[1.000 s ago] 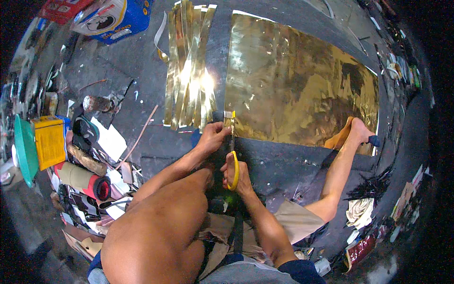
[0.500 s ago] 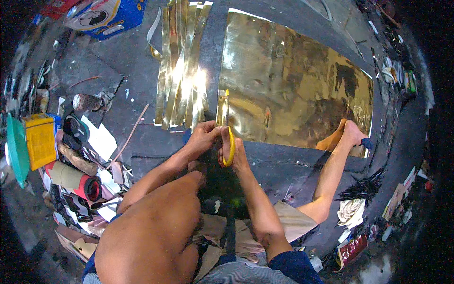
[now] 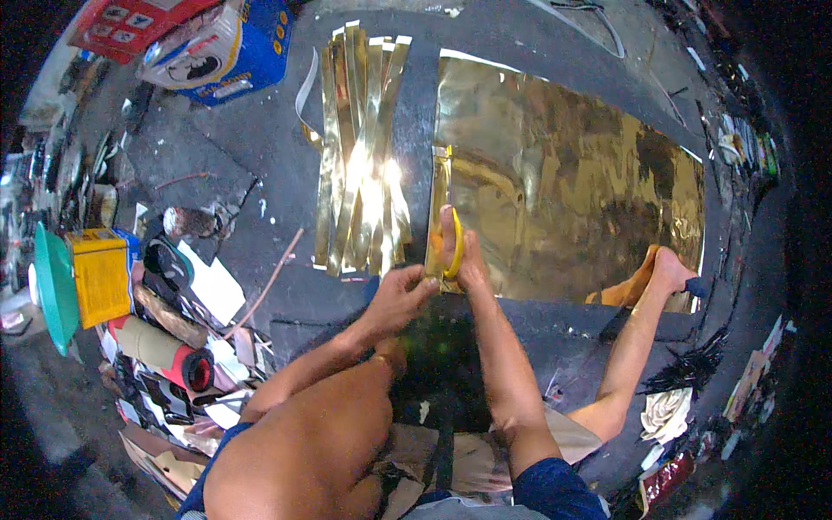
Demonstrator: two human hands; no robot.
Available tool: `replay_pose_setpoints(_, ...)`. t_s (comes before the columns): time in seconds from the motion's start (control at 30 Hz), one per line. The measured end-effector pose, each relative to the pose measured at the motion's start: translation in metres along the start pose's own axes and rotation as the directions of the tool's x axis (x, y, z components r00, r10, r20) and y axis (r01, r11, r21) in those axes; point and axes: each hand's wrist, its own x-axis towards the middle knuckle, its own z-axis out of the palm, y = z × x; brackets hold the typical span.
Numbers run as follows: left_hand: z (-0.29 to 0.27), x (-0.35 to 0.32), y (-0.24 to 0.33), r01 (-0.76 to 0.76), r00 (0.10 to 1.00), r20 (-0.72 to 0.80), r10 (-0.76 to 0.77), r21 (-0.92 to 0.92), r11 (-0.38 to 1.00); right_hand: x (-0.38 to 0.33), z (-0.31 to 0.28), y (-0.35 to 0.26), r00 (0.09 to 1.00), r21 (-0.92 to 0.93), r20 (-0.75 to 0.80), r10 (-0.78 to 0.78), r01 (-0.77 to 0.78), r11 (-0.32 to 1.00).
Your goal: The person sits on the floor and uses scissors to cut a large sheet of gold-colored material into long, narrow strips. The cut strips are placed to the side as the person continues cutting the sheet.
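Observation:
A large shiny gold sheet lies on the dark floor in front of me. My right hand is closed around yellow-handled scissors, which are at the sheet's left edge and point away from me. At the near left corner, my left hand pinches the end of a narrow gold strip along that edge. Its fingertips are just below and left of the scissors. Several cut gold strips lie in a loose, overlapping pile left of the sheet. The scissor blades are hard to make out against the glare.
My bare foot rests on the sheet's near right corner. Upper left stands a blue box. At left are a yellow tin, a roll, and paper scraps. A crumpled cloth lies at lower right.
My right hand has moved the scissors forward along the sheet's left edge, away from me. My left hand keeps its pinch near the corner. The whole view has shifted slightly.

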Motion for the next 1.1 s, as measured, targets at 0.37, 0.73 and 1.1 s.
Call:
replay_pose_setpoints(0.37,-0.003,-0.031,0.047,0.045,0.997,0.073,-0.039,-0.08,0.996,0.137,-0.038,-0.073,0.991,0.27,-0.118,-0.064,0.094,0.958)
replay_pose_setpoints(0.73,-0.042,-0.044,0.012,0.156,0.984,-0.095,-0.149,0.074,0.985,0.183,-0.076,-0.119,0.999,0.36,-0.038,0.032,-0.016,0.933)
replay_pose_setpoints(1.1,-0.055,-0.038,0.046,0.098,0.726,-0.321,0.609,0.924,0.37,0.121,-0.096,-0.107,0.999,0.565,-0.002,-0.055,0.046,0.824)
